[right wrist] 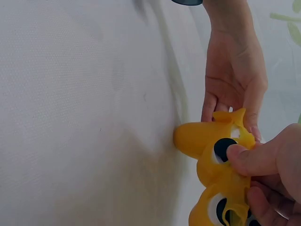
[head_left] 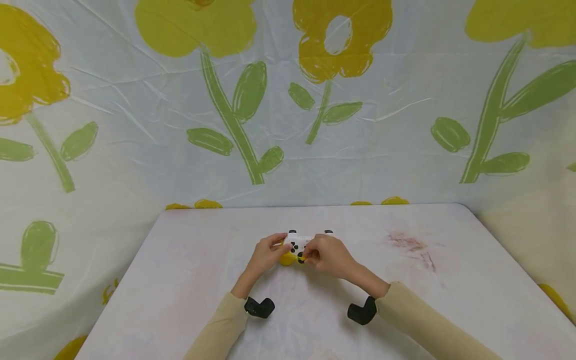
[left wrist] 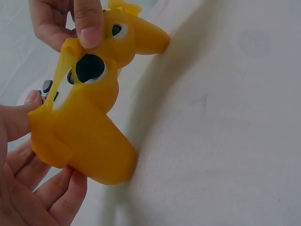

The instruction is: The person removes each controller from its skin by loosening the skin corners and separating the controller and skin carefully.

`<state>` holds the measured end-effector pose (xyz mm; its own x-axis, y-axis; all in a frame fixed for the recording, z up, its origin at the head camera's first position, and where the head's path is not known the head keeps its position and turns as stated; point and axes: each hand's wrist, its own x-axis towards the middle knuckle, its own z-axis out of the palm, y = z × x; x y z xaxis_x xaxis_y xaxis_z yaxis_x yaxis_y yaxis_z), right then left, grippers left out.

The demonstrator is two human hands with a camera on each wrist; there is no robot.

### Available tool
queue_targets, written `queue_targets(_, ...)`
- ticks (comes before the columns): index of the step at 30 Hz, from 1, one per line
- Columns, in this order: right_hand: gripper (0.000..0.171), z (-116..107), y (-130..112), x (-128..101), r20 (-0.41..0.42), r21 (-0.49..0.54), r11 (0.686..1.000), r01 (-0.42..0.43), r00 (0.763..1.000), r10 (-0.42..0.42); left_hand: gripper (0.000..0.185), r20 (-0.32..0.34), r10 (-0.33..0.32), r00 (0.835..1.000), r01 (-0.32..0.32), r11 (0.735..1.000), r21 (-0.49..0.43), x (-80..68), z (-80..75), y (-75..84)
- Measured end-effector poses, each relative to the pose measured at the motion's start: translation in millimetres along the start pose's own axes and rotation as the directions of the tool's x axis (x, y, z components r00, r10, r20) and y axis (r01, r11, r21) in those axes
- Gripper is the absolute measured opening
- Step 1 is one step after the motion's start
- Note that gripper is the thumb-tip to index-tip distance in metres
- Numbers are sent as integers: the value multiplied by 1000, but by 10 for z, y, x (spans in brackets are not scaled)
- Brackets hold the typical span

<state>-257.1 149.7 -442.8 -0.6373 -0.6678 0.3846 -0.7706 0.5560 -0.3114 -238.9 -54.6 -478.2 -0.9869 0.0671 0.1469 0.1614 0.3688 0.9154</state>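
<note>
Both hands on the game controller (head_left: 302, 243), mid-table (head_left: 189, 280), long axis left-right between my 2 grips. Left hand (head_left: 265, 254) cups the left horn of its yellow silicone skin (left wrist: 84, 136). Right hand (head_left: 327, 255) pinches the skin's stretched edge (thumb on top), peeling it up.

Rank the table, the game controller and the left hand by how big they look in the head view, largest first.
1. table, by far the largest.
2. and 3. game controller and left hand: they look about alike, and both hands cover part of the controller, so no firm order between them.
</note>
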Motion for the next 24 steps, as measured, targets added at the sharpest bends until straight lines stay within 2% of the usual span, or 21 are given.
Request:
queue_targets(7, 14, -28, -79, -24, 17, -104, 987, 119, 993, -118, 43, -9, -7, 1000, 7, 1000, 4, 3, 12, -22)
queue_targets(24, 11, -5, -103, -16, 61, -163, 975, 154, 987, -146, 43, -15, 14, 1000, -13, 1000, 14, 11, -7, 13)
